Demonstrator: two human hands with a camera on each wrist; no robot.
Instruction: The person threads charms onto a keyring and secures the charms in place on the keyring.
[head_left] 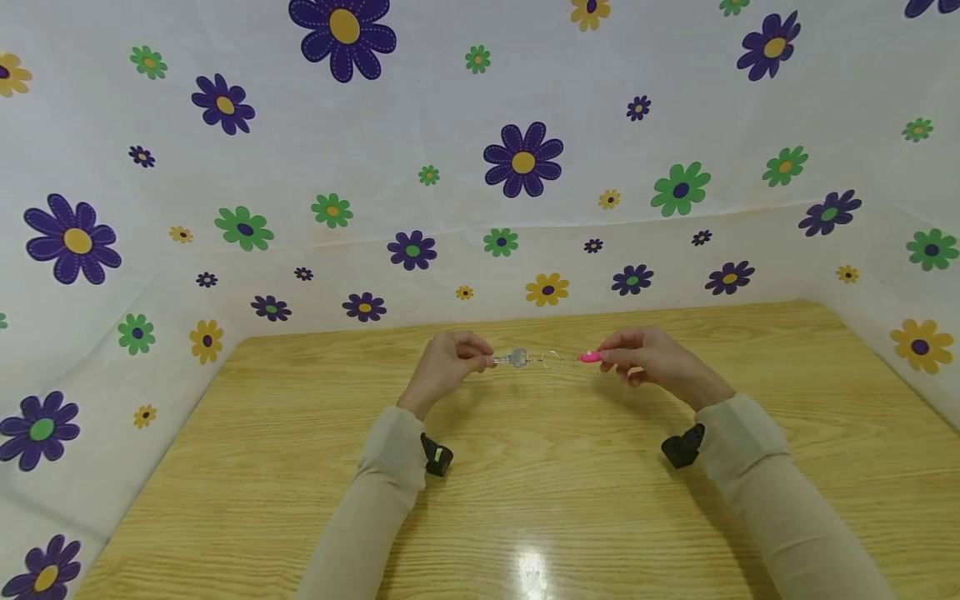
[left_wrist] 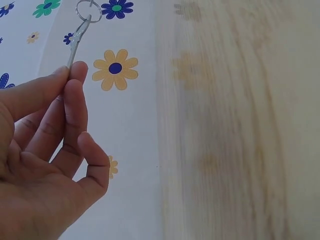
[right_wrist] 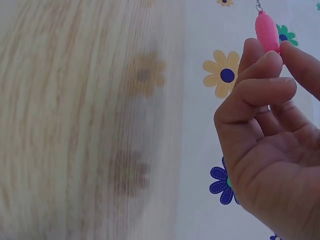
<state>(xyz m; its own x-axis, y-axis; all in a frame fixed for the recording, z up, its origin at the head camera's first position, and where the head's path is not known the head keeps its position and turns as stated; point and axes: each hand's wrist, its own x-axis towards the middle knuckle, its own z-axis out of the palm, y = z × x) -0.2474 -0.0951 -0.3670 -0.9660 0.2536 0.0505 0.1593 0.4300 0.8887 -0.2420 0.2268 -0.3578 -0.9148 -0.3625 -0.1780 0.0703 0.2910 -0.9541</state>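
Note:
A silver key (head_left: 516, 358) hangs in a line with a thin metal ring (head_left: 551, 359) and a bright pink charm (head_left: 590, 357), stretched level between the two hands above the table. My left hand (head_left: 452, 360) pinches the key between thumb and fingertips; the left wrist view shows the key (left_wrist: 76, 42) edge-on with the ring (left_wrist: 89, 12) beyond it. The pink charm's end is pinched by my right hand (head_left: 651, 357). In the right wrist view the charm (right_wrist: 267, 31) looks smooth and oblong, with a small metal link at its tip.
The wooden table (head_left: 525, 467) has a light grain and a glare spot near its front. White cloth (head_left: 420, 108) printed with purple, green and yellow flowers stands behind and at both sides. A black wrist camera (head_left: 437, 456) sits by the left cuff, another wrist camera (head_left: 682, 447) by the right.

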